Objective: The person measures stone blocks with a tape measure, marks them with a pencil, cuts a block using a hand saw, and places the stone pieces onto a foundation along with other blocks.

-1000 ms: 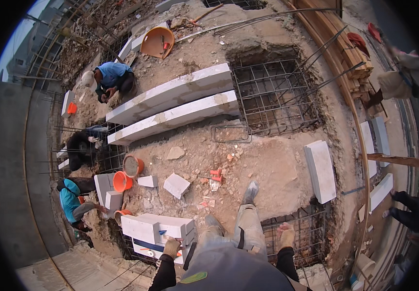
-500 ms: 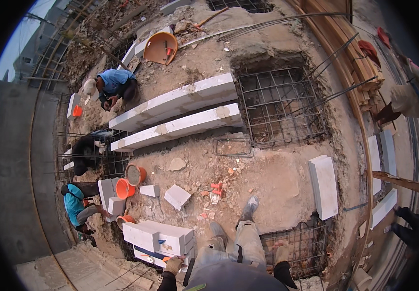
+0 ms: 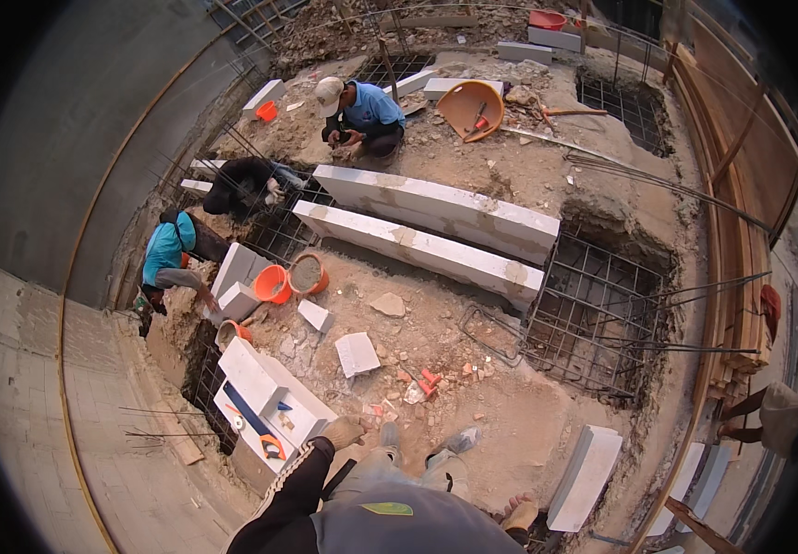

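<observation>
My left hand (image 3: 344, 431), in a tan work glove, hangs beside the near end of a stack of white building blocks (image 3: 256, 369). Its fingers look loose, with nothing seen in them. On the stack lie a handsaw (image 3: 272, 448) with an orange handle and a dark blue blade, and a small blue piece (image 3: 284, 406). My right hand (image 3: 519, 511), gloved with fingertips showing, is low at my right side with fingers apart and holds nothing visible. Closest to it is a long white block (image 3: 586, 478) on the ground.
Two block walls (image 3: 417, 242) run across the middle, ending at a pit with a rebar grid (image 3: 593, 309). Orange buckets (image 3: 272, 283), a loose block (image 3: 357, 355) and a red-handled tool (image 3: 429, 382) lie ahead. Three co-workers (image 3: 371, 115) crouch at left; another person (image 3: 773, 415) is at right.
My view has swung round, so the walls and pit sit lower and further right. My left hand has risen beside the block stack; the saw on top shows fully. My right hand is nearer the long block.
</observation>
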The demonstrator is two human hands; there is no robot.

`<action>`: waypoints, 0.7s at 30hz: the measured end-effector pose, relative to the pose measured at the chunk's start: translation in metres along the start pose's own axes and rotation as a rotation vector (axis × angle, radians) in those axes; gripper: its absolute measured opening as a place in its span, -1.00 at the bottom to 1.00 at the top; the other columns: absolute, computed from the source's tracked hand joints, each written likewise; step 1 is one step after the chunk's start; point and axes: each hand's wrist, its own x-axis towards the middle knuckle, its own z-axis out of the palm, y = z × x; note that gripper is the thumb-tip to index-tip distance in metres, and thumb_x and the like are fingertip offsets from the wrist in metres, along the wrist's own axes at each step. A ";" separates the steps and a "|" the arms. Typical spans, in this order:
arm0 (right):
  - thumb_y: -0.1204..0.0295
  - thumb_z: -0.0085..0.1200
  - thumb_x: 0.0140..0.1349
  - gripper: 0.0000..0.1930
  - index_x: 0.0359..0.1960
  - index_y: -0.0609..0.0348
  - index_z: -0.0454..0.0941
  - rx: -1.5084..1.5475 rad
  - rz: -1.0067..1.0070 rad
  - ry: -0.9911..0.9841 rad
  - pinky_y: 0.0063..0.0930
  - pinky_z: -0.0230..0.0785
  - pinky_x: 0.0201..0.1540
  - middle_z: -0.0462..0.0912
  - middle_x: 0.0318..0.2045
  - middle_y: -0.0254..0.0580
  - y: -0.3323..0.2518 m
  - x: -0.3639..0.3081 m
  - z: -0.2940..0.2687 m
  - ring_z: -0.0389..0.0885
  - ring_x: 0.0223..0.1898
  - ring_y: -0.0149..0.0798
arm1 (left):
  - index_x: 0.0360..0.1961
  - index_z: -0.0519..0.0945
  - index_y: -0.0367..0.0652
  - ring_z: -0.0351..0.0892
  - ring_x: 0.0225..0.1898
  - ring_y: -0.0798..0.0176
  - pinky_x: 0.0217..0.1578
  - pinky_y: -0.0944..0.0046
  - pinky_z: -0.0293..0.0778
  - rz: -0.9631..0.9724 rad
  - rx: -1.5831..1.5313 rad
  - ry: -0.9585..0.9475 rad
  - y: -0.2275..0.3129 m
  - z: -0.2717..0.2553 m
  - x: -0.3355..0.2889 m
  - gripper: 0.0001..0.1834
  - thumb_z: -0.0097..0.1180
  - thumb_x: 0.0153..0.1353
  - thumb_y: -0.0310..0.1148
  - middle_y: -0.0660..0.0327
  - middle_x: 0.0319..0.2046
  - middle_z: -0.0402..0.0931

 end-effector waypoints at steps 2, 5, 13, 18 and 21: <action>-0.04 0.02 0.33 -0.57 0.03 -0.03 0.53 -0.073 -0.097 0.010 -0.18 0.46 -0.24 0.62 -0.12 -0.30 -0.010 0.008 -0.003 0.66 -0.18 -0.17 | -0.09 0.70 -0.31 0.73 -0.28 0.24 -0.28 0.24 0.68 0.013 0.127 -0.026 0.027 0.008 -0.007 -0.73 0.05 0.28 -0.47 0.12 -0.26 0.69; 0.13 0.02 0.32 -0.85 -0.33 -0.19 0.47 0.019 -0.048 0.030 -0.32 0.31 -0.46 0.49 -0.47 -0.52 -0.018 -0.016 0.030 0.48 -0.49 -0.33 | -0.07 0.70 -0.28 0.77 -0.31 0.22 -0.26 0.24 0.67 0.048 0.299 -0.027 -0.009 -0.011 -0.012 -0.74 0.05 0.33 -0.44 0.11 -0.14 0.70; -0.22 -0.13 0.37 -0.50 0.03 -0.19 0.56 -0.021 -0.239 -0.247 0.01 0.52 -0.25 0.64 -0.03 -0.41 0.045 0.000 0.038 0.65 -0.03 -0.11 | -0.24 0.76 -0.06 0.70 -0.13 0.14 -0.08 0.09 0.60 0.791 1.383 0.054 -0.091 -0.055 0.045 -0.78 0.22 0.19 -0.21 0.20 -0.21 0.71; 0.23 0.03 0.39 -0.85 -0.15 -0.05 0.55 -0.280 -0.511 -0.116 -0.21 0.41 -0.53 0.62 -0.46 -0.31 0.114 -0.025 0.111 0.61 -0.52 -0.20 | -0.25 0.75 -0.05 0.73 -0.24 0.00 -0.19 -0.02 0.61 0.829 1.088 0.167 -0.172 -0.121 0.106 -0.71 0.33 0.09 -0.11 0.07 -0.36 0.69; 0.43 0.11 0.29 -0.90 -0.19 0.07 0.59 -0.624 -0.727 0.216 -0.27 0.47 -0.49 0.63 -0.52 -0.20 0.147 -0.050 0.081 0.62 -0.54 -0.19 | -0.07 0.71 -0.17 0.74 -0.26 0.07 -0.18 -0.01 0.64 1.013 1.038 -0.016 -0.181 -0.120 0.097 -0.75 0.09 0.40 -0.29 0.15 -0.13 0.72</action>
